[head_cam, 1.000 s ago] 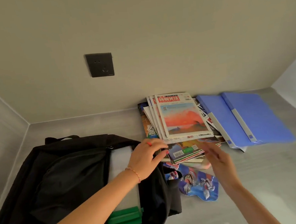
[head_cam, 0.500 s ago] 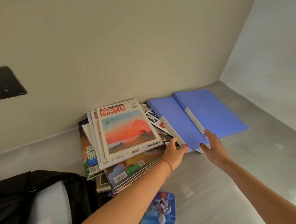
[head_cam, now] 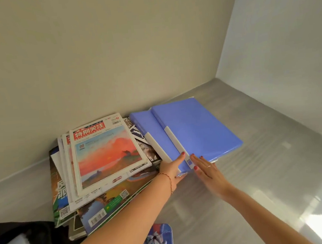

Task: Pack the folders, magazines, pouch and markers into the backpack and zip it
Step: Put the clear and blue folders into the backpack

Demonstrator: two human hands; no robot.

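A grey tabletop [head_cam: 278, 169] meets a plain beige wall [head_cam: 129, 46].

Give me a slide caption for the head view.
Both hands, left hand and right hand, grasp the near edge of two blue folders beside the magazines.

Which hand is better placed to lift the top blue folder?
Left. The left hand already has its thumb over the top blue folder at the near corner, fingers tucked below. The right hand only lies flat on its near edge, fingers extended.
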